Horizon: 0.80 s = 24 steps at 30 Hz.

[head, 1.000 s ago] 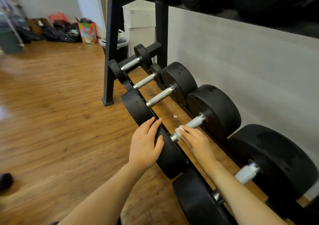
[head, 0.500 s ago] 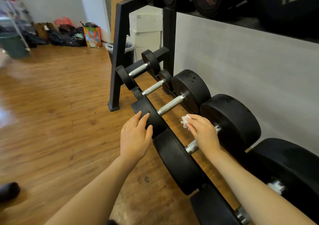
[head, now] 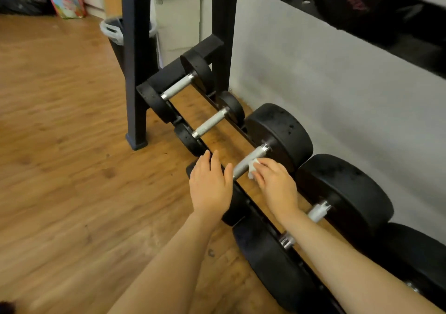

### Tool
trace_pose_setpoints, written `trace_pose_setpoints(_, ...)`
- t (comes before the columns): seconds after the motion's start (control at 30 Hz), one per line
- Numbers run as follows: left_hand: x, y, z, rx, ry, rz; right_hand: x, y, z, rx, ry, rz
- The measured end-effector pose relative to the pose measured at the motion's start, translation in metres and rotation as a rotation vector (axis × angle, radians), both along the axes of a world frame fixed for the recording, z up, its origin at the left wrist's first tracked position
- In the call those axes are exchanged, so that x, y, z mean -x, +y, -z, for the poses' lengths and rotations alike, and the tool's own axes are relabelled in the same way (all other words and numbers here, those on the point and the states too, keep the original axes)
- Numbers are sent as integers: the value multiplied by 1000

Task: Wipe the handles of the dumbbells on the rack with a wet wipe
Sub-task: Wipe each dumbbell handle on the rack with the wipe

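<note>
now the rack (head: 135,77) stands black against the grey wall, its lowest rail carrying a row of dumbbells that grow heavier toward the near end, and the person has shifted along it: a second ago the cloth was on the handle (head: 318,211) of the bigger dumbbell nearer them, half a second ago the hand was lifted clear between bars, and at this moment it has landed on the next one up the row. that third dumbbell (head: 280,130) is the one in hand, its knurled handle (head: 251,158) running between the two black heads. the left hand (head: 210,186) has travelled too and lies flat, fingers straight, on the front head of that same dumbbell, steadying it, i'd guess. the right hand (head: 275,186) has its fingers curled down over the bar, pressing the small white wet wipe (head: 252,167) against the handle near its middle. so one handle looks finished and a fresh one is just begun; the two smaller handles (head: 210,122) further along, toward the bin (head: 113,34), sit untouched and would be next. whether the wipe wraps fully round the bar i cannot tell.
</note>
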State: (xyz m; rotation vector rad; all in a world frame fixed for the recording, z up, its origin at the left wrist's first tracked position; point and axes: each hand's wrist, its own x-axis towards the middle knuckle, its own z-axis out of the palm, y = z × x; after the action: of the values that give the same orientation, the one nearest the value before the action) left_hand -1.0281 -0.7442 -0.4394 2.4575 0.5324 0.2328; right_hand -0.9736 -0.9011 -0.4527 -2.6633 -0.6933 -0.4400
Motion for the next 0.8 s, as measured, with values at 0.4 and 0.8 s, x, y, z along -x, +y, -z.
trace_pose_setpoints(0.4,-4,4,22,-155,-104,78,-34,-13,35,31,-55,-8)
trace_pose_setpoints(0.8,15,28,40,-270,-279,178,-54,-7,46,-90,-204,-90)
